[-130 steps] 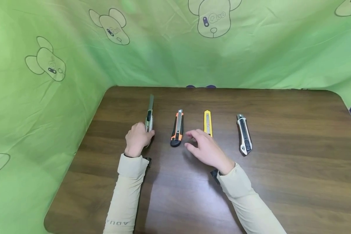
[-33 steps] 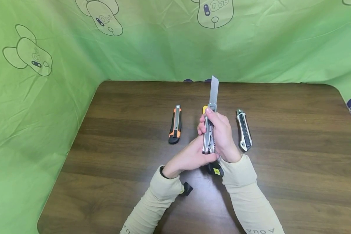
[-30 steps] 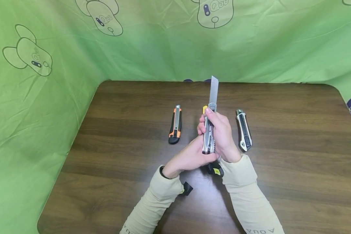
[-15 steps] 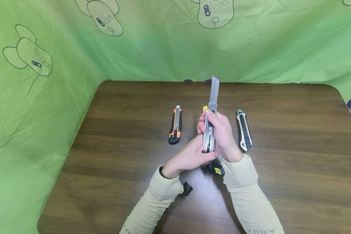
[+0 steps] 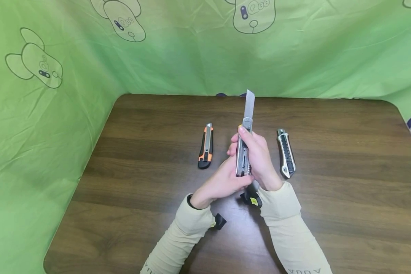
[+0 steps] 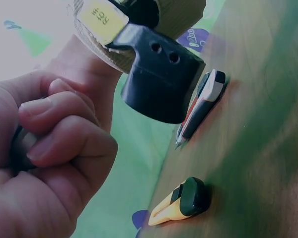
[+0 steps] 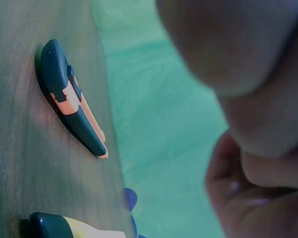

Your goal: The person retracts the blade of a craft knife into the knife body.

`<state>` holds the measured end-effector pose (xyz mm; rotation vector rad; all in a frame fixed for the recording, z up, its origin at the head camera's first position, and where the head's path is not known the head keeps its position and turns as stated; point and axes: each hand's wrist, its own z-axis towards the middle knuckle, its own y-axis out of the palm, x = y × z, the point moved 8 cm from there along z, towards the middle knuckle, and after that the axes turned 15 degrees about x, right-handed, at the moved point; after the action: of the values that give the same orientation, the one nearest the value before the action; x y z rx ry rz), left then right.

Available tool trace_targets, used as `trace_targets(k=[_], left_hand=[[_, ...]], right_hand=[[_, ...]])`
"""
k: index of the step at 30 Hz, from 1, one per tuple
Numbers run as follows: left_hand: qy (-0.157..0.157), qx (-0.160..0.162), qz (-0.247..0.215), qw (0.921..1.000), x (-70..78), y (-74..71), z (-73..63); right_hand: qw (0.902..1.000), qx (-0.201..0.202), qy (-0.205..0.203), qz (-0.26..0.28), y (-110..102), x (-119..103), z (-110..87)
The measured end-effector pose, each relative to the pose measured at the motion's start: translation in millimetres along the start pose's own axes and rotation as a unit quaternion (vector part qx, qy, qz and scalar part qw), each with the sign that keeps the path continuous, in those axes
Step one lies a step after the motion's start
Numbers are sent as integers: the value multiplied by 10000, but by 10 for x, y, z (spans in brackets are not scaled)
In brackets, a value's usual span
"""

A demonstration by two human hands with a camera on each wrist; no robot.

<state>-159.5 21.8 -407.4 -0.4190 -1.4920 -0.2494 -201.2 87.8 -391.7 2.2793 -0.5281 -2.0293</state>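
In the head view a silver box cutter [image 5: 243,158] is held up over the middle of the table, its long blade extended and pointing away from me. My right hand [image 5: 259,158] grips its body, with the thumb lying along the top near the slider. Lower down, my left hand [image 5: 220,183] holds the rear end, its thumb across the butt and its fingers hidden beneath. Behind the hands lies a yellow box cutter [image 6: 164,210], mostly covered in the head view. An orange and black box cutter [image 5: 206,147] lies to the left.
A white and black box cutter [image 5: 286,154] lies right of the hands. The brown wooden table [image 5: 346,160] ends at a green curtain [image 5: 185,64] with cartoon outlines. Dark camera mounts [image 5: 251,198] hang below the cuffs.
About four seconds ago my left hand had the silver box cutter at the table's left; since then it came to the middle and my right hand took hold. Lately it shifted only slightly.
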Motion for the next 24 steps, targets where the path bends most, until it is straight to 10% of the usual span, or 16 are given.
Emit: trace_targets(k=[6, 24], left_hand=[[46, 340, 18, 9994, -4, -70, 0], [10, 139, -144, 9998, -5, -33, 7]], right_hand=[[9974, 48, 197, -692, -8, 53, -9], [9975, -584, 297, 272, 90, 15, -52]])
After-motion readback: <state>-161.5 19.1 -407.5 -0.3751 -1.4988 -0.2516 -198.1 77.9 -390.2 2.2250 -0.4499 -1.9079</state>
